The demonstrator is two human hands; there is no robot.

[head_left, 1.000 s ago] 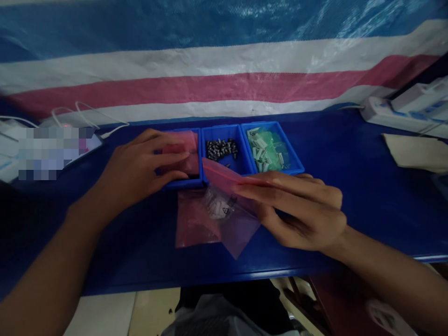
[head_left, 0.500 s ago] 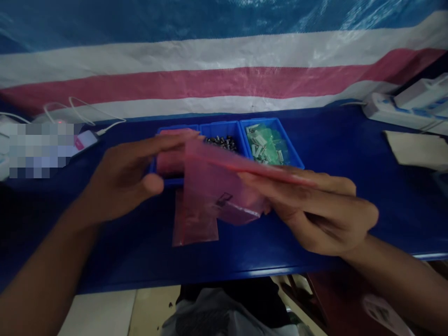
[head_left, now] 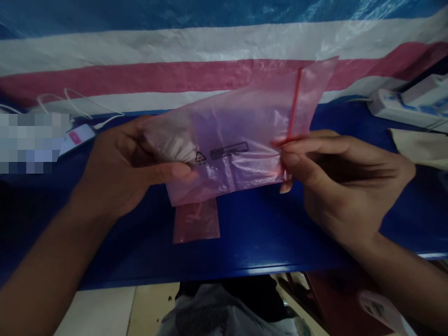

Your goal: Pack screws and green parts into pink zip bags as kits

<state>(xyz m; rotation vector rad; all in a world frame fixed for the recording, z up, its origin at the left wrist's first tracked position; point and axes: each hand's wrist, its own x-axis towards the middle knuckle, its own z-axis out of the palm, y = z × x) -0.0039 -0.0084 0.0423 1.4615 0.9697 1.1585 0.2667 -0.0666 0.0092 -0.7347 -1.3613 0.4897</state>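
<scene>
observing a pink zip bag (head_left: pixel 245 126) held over the blue table (head_left: pixel 266 242), its right end higher. the right hand (head_left: pixel 350 186) pinches it at the red seal strip (head_left: pixel 295 102), thumb and forefinger pressed together. the left hand (head_left: pixel 114 170) clasps the left end, thumb on the near face, remaining fingers mostly hidden behind. pale contents (head_left: pixel 178 150), blurred, show through the film there. a second pink bag (head_left: pixel 198 223) lies on the table, nearer; a white power strip (head_left: pixel 387 105) sits far right.

Bag (head_left: pixel 238 126) above table (head_left: pixel 252 242), tarp (head_left: pixel 140 49) behind, power strip (head_left: pixel 387 106) right
</scene>
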